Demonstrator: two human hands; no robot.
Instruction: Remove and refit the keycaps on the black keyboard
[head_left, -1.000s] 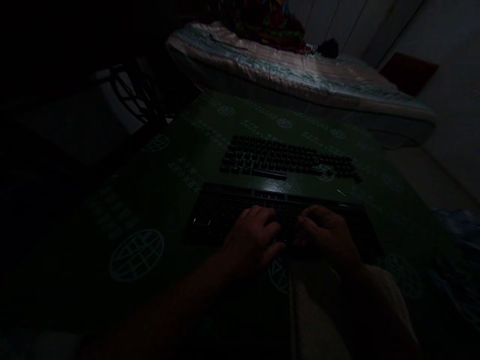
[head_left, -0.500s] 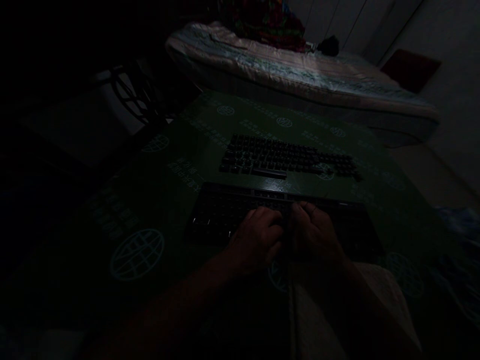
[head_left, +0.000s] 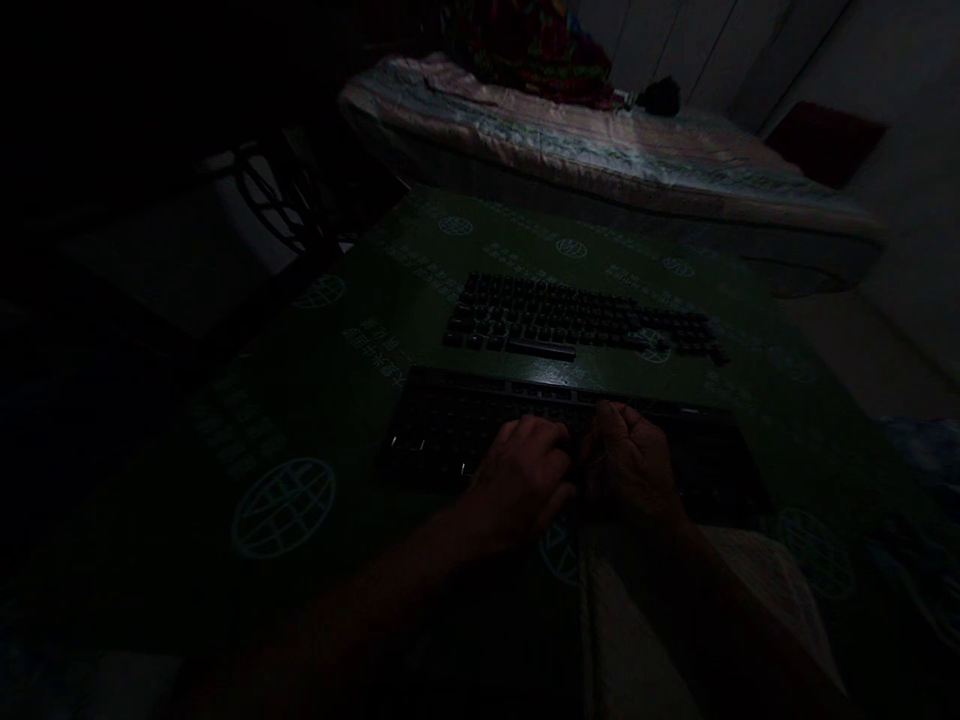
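The light is very dim. A black keyboard base (head_left: pixel 442 425) lies on the green table, and most of its key area looks bare of keycaps. My left hand (head_left: pixel 525 470) rests on the middle of this keyboard, its fingers bent down over the key area and their tips hidden. Just to the right, my right hand (head_left: pixel 637 460) is closed in a pinch above the same keyboard; whatever is between its fingertips is too dark to make out. Beyond the base, loose black keycaps (head_left: pixel 540 310) lie in rows in a keyboard layout, with a long spacebar (head_left: pixel 541 349) at the front.
A green table cover (head_left: pixel 375 400) printed with pale globes and lettering spreads under everything. Pale cloth (head_left: pixel 622 620) lies below my right forearm. Behind the table stands a mattress (head_left: pixel 525 135) with dark red fabric (head_left: pixel 532 60) on it. A dark chair (head_left: pixel 274 200) is at left.
My right hand has turned and shifted slightly right, its fingers drawn into a pinch. My left hand stays on the keyboard. The whole view has shifted slightly.
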